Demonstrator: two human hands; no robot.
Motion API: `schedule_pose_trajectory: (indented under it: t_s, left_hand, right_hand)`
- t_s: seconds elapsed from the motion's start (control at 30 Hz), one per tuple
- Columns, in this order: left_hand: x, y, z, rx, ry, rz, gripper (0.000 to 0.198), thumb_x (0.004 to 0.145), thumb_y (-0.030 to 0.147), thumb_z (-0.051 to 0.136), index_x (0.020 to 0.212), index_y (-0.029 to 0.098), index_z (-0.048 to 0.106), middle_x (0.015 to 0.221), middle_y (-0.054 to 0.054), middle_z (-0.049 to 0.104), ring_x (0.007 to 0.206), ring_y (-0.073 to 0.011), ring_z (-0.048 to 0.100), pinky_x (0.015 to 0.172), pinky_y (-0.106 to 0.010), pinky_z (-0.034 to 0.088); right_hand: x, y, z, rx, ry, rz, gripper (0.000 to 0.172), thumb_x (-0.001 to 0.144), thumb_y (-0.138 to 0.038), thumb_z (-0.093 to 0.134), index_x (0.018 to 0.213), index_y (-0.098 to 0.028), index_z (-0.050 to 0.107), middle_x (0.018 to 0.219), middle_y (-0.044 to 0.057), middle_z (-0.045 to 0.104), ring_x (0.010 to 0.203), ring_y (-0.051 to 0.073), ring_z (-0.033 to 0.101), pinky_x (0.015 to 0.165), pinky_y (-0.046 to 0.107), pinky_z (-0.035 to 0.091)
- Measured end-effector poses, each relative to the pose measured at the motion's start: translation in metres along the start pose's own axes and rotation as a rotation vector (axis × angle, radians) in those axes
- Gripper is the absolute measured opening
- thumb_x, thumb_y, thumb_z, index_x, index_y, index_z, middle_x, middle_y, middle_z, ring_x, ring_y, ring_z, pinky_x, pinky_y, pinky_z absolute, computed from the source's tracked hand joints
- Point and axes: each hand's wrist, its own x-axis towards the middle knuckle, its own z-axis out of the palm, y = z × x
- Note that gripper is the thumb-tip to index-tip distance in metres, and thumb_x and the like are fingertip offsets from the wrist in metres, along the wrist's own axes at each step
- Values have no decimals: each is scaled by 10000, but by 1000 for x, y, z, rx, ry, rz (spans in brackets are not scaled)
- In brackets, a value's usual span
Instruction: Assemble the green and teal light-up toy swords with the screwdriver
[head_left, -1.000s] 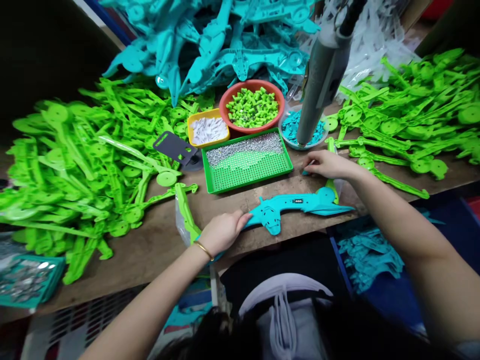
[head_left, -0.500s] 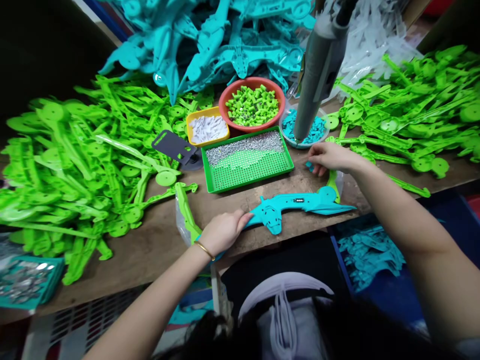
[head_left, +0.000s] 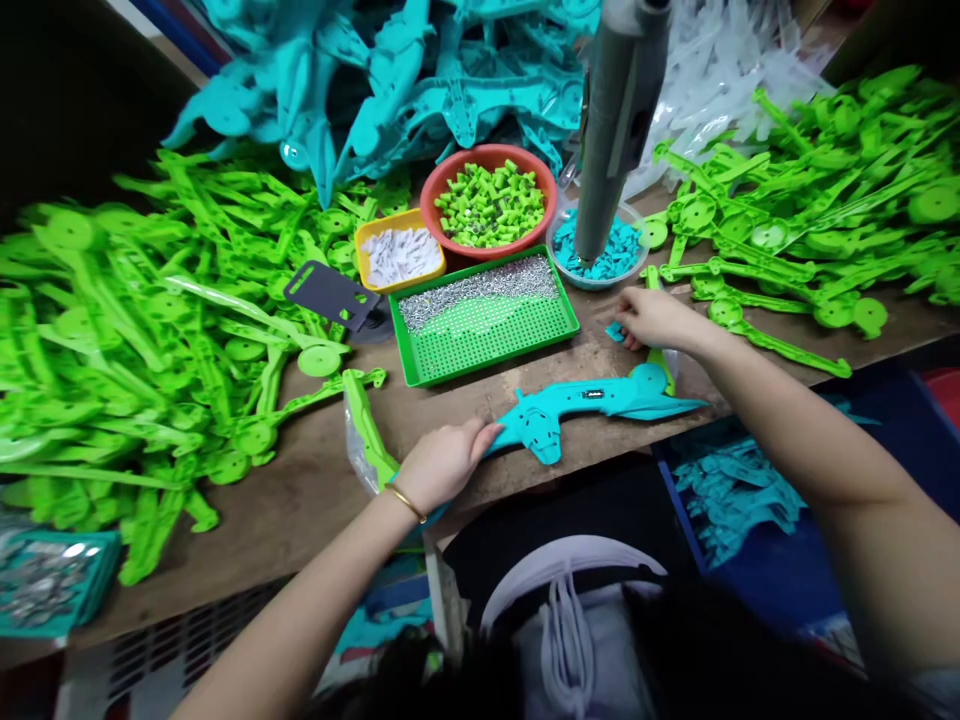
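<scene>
Working now, the left hand [head_left: 444, 462] clasps one end of a long turquoise plastic body [head_left: 562, 402], probably light, stiff and steadiest held there, on the brown bench [head_left: 281, 520], while the right hand [head_left: 651, 318] pinches a small turquoise plastic chip [head_left: 615, 332].

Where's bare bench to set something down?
Bare wood: between green tray and blue part; also between left green pile and bench's front edge. Crowded: that pile, right green pile, and behind the tray, around red bowl.
</scene>
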Motion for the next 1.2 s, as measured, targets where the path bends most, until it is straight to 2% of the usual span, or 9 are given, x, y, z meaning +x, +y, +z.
schedule_pose_trajectory:
  t_s: [0.13, 0.3, 0.43, 0.53, 0.73, 0.8, 0.97, 1.07, 1.2]
  left_hand:
    - [-3, 3, 2, -9, 1, 1, 528, 1003, 493, 167, 939, 183, 589, 840, -102, 710, 827, -282, 692, 670, -331, 404]
    - [-6, 8, 5, -36, -5, 1, 528, 1001, 502, 156, 936, 189, 576, 847, -94, 707, 828, -278, 694, 658, -328, 403]
    - [-6, 10, 4, -43, -2, 0, 526, 1002, 503, 157, 929, 190, 573, 856, -94, 713, 842, -271, 698, 666, -325, 410]
    - [-9, 10, -2, -38, 6, -9, 533, 1000, 510, 160, 926, 188, 579, 846, -96, 717, 825, -264, 700, 673, -323, 421]
    - [-8, 9, -14, -50, -8, -3, 523, 1002, 493, 184, 918, 189, 601, 857, -104, 722, 835, -272, 703, 681, -329, 436]
    - [-4, 7, -15, -49, 10, 1, 530, 1000, 500, 184, 915, 189, 605, 852, -106, 720, 830, -277, 701, 682, -333, 436]
    - [4, 1, -13, -87, 16, 78, 542, 1003, 488, 166, 926, 193, 615, 856, -97, 719, 843, -266, 696, 699, -328, 432]
    - [7, -1, -9, -83, 21, 76, 557, 999, 503, 158, 943, 190, 615, 854, -100, 719, 833, -267, 696, 694, -327, 429]
    - [9, -1, -6, -65, 16, 54, 565, 993, 517, 158, 969, 183, 613, 838, -109, 714, 818, -280, 694, 685, -334, 429]
  right_hand:
    - [-10, 0, -13, 50, 42, -63, 279, 870, -196, 421, 1101, -178, 576, 791, 58, 714, 650, 182, 674, 613, 283, 517]
    - [-9, 2, -7, -527, 56, -152, 227, 823, -236, 560, 984, -148, 693, 952, 112, 731, 926, 244, 669, 817, 307, 485]
    - [-7, 4, 12, -603, 48, -163, 269, 824, -230, 555, 1022, -101, 685, 1044, 182, 711, 977, 277, 656, 824, 324, 479]
    - [-14, 2, 7, -595, 69, -181, 264, 839, -222, 512, 994, -113, 695, 1016, 176, 718, 949, 268, 661, 801, 320, 481]
    - [-5, -20, -52, -431, 340, -219, 249, 835, -241, 537, 989, -142, 706, 993, 150, 712, 982, 299, 651, 862, 374, 475]
    - [5, -27, -67, -382, 354, -246, 222, 819, -171, 545, 970, -138, 705, 930, 131, 708, 997, 291, 645, 915, 383, 457]
    - [-6, -19, -63, 178, 379, -305, 292, 873, -144, 478, 1149, -162, 571, 797, 58, 684, 775, 199, 684, 769, 348, 530]
    - [-29, -7, -42, 381, 205, -330, 189, 859, -200, 544, 1039, -176, 594, 840, 57, 695, 781, 172, 691, 760, 322, 547]
    - [-41, -6, -12, 233, -225, -356, 225, 826, -296, 592, 1017, -184, 632, 906, 43, 707, 767, 145, 670, 692, 274, 531]
